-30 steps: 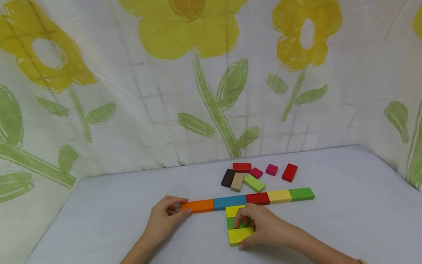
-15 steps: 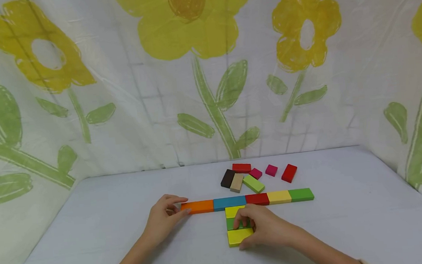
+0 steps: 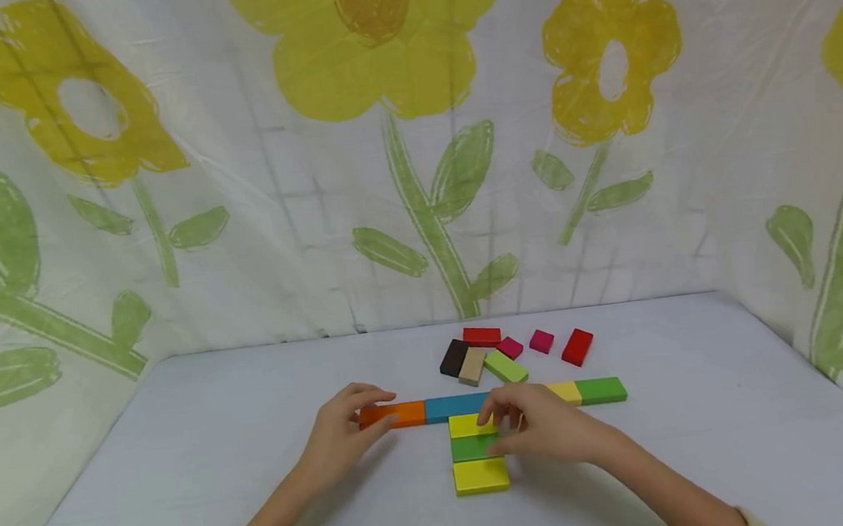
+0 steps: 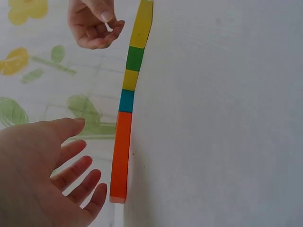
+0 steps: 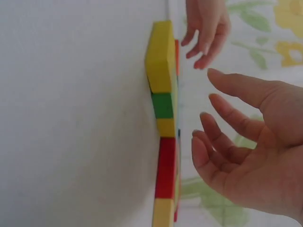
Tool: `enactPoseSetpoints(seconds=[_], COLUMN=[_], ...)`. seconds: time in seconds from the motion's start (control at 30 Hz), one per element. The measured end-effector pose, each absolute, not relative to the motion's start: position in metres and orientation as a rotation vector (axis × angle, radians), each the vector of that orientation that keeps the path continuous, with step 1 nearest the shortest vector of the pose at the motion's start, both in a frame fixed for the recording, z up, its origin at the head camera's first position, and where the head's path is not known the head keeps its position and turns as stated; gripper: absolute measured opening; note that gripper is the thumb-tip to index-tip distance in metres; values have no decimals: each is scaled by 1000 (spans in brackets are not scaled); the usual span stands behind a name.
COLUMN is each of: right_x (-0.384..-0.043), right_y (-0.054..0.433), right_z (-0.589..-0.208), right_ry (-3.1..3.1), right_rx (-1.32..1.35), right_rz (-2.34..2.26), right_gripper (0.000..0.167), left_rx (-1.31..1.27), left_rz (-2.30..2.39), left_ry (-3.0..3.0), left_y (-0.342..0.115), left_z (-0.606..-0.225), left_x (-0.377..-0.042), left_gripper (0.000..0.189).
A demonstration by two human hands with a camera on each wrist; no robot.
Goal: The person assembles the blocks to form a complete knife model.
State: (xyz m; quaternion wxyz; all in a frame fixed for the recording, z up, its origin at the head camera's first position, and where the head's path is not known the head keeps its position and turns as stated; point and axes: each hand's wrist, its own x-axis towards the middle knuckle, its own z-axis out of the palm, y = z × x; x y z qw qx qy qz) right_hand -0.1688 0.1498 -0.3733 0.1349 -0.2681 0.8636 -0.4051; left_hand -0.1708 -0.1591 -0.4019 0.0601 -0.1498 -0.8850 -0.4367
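Flat coloured blocks form a T on the white table. Its row runs from an orange block (image 3: 410,415) through a blue block (image 3: 453,408), a red block (image 5: 165,168) and a pale yellow block (image 3: 570,393) to a green block (image 3: 602,390). A short column of a yellow block (image 3: 463,426), a green block (image 3: 471,449) and a nearer yellow block (image 3: 481,477) meets the row below the blue one. My left hand (image 3: 340,435), fingers spread, hovers by the orange block's left end, holding nothing. Over the column's right side, my empty right hand (image 3: 552,424) hides the red block from the head view.
Behind the row lie loose blocks: a dark brown block (image 3: 455,358), a tan block (image 3: 472,366), a lime block (image 3: 506,366), a red block (image 3: 481,337), another red block (image 3: 577,347) and two small pink blocks. A flower-printed white curtain (image 3: 259,294) hangs behind the table.
My right hand has let go of the nearest yellow block and lifted up and away. My left hand has come off the orange block's end and shifted slightly right. The blocks stay put.
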Motion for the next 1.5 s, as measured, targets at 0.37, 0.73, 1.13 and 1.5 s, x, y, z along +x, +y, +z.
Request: enactPoseSetpoints(seconds=[0.37, 0.73, 1.13, 1.5], right_x=[-192, -221, -231, -234], right_y=[161, 171, 177, 173], right_z=[-359, -365, -387, -397], right_ry=[2733, 2853, 2807, 2808], right_rx=[-708, -529, -355, -318], right_rz=[-1196, -1237, -1235, -1187], right_gripper=[25, 29, 35, 45], left_rx=[-724, -973, -1115, -1179], left_rz=[-1443, -1529, -1361, -1304], left_ry=[-2689, -2659, -2652, -2649], left_y=[-128, -104, -107, -108], left_z=[-401, -412, -423, -427], left_x=[-169, -168, -167, -168], left_gripper=[32, 34, 36, 31])
